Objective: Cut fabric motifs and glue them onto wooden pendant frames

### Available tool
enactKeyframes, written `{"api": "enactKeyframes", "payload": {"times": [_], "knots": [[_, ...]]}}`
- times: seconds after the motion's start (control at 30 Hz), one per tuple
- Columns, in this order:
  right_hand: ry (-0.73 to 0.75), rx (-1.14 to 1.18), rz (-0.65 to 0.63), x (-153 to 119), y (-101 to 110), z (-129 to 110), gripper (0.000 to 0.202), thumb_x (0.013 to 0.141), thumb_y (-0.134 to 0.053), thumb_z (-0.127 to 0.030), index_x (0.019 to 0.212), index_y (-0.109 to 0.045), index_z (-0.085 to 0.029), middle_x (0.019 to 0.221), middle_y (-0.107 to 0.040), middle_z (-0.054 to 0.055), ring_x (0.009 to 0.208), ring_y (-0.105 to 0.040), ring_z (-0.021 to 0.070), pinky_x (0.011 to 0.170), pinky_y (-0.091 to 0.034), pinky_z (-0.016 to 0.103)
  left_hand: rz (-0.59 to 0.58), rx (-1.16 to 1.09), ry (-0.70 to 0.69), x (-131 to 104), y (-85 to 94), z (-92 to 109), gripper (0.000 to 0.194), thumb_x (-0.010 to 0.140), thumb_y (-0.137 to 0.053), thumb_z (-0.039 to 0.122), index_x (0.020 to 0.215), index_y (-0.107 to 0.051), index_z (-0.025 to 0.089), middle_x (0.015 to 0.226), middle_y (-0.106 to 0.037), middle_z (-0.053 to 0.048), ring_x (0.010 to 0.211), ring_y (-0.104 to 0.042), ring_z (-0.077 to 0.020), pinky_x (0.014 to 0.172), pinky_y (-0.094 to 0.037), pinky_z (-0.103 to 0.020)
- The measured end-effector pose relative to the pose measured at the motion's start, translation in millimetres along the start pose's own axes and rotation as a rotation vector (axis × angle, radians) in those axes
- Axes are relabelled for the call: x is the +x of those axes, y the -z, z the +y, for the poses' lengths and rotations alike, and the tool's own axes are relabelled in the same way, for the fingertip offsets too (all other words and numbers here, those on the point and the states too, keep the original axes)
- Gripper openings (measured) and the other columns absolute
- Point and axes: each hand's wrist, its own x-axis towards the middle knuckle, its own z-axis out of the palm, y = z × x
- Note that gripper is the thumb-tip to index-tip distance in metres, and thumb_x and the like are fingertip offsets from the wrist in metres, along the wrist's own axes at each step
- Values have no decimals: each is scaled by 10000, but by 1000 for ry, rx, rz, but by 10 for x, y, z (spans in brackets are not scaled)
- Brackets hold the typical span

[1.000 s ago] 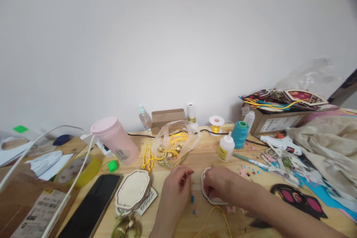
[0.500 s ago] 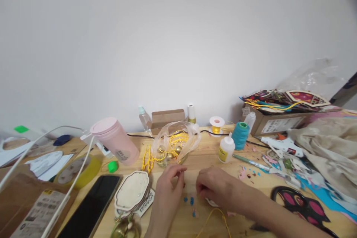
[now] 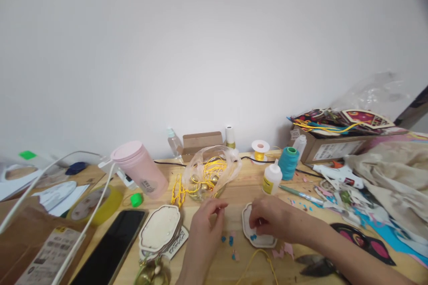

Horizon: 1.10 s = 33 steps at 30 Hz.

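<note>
At the middle of the counter (image 3: 247, 182), toward its near edge, the left hand (image 3: 207, 227) is resting beside blue scraps (image 3: 230, 241), thumb and forefinger parted, holding nothing visible. Apart from it, the right hand (image 3: 274, 219) is bending over a white scalloped plaque (image 3: 248, 233); its fingertips are hiding whether they are pinching anything, so I cannot tell. The plaque is lying flat, probably so that the blue bits (image 3: 253, 237) on its face are staying put. Left of the left hand, similar plaques (image 3: 160, 227) are sitting stacked, likely to save space. Nearer the counter's back edge, a plastic bag (image 3: 233, 162) is gaping around gold balls (image 3: 204, 185) and yellow cord (image 3: 214, 168); behind it, a small cardboard box (image 3: 202, 141) is standing open, its contents hidden. Toward the back right corner, a larger box (image 3: 306, 149) is brimming with decorated panels (image 3: 366, 118).
</note>
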Motion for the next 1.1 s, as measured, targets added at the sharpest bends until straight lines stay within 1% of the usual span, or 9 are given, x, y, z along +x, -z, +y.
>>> {"api": "enactKeyframes", "payload": {"times": [0.13, 0.33, 0.57, 0.67, 0.73, 0.83, 0.93, 1.0, 1.1], "knots": [[43, -25, -31, 53, -51, -69, 197, 631, -541, -61, 699, -703, -149, 674, -679, 38, 557, -525, 113, 497, -331, 185, -11, 1, -11, 0, 3, -12, 181, 722, -449, 139, 775, -612, 197, 782, -620, -36, 672, -588, -167, 630, -479, -297], [4, -37, -74, 87, -58, -105, 210, 614, -526, -42, 676, -706, -130, 631, -668, 37, 497, -504, 103, 437, -310, 179, -13, 15, -13, -3, -7, -23, 188, 721, -440, 124, 774, -606, 194, 777, -620, -35, 710, -587, -173, 650, -472, -302], [-28, -35, 33, -3, -5, -120, 181, 686, -496, -72, 736, -659, -133, 724, -667, 55, 653, -555, 147, 578, -375, 203, -21, 16, -1, 2, 4, -39, 175, 746, -433, 146, 792, -596, 189, 797, -611, -37, 697, -599, -172, 646, -482, -311], [-21, -19, 58, 89, -37, -211, 190, 715, -486, -96, 784, -657, -143, 733, -674, 53, 666, -569, 152, 590, -384, 203, -15, 12, 6, 7, 34, -32, 166, 754, -436, 169, 790, -596, 190, 807, -611, -43, 740, -602, -187, 666, -480, -325], [3, -11, 43, 182, -93, -275, 211, 710, -489, -90, 794, -670, -157, 763, -686, 54, 678, -583, 160, 598, -389, 209, -2, 12, 15, 11, 58, -34, 165, 760, -433, 183, 788, -595, 189, 825, -613, -51, 788, -598, -199, 688, -476, -335], [18, 4, 33, 287, -148, -321, 239, 695, -483, -78, 772, -690, -169, 720, -697, 47, 628, -591, 159, 576, -394, 213, 15, 12, 30, 11, 87, -44, 167, 764, -427, 189, 791, -591, 181, 842, -613, -61, 826, -593, -204, 703, -473, -335], [-5, 49, 54, 295, -111, -275, 209, 674, -507, -93, 741, -689, -172, 645, -687, 19, 547, -572, 125, 508, -385, 175, 15, 14, 33, 5, 92, -44, 169, 764, -427, 186, 789, -594, 177, 833, -616, -62, 826, -592, -201, 710, -469, -329], [-24, 80, 74, 251, -59, -195, 190, 660, -536, -99, 754, -682, -175, 665, -683, 8, 557, -568, 109, 499, -382, 153, 13, 14, 26, 2, 82, -36, 166, 756, -436, 177, 783, -600, 176, 821, -620, -59, 814, -590, -197, 711, -463, -326], [-66, 102, 88, 151, -8, -45, 193, 655, -552, -90, 772, -683, -171, 704, -681, 19, 599, -575, 110, 516, -391, 149, 6, 6, 21, -2, 58, -25, 167, 750, -435, 165, 781, -599, 174, 793, -613, -51, 722, -595, -179, 651, -472, -307]]}}
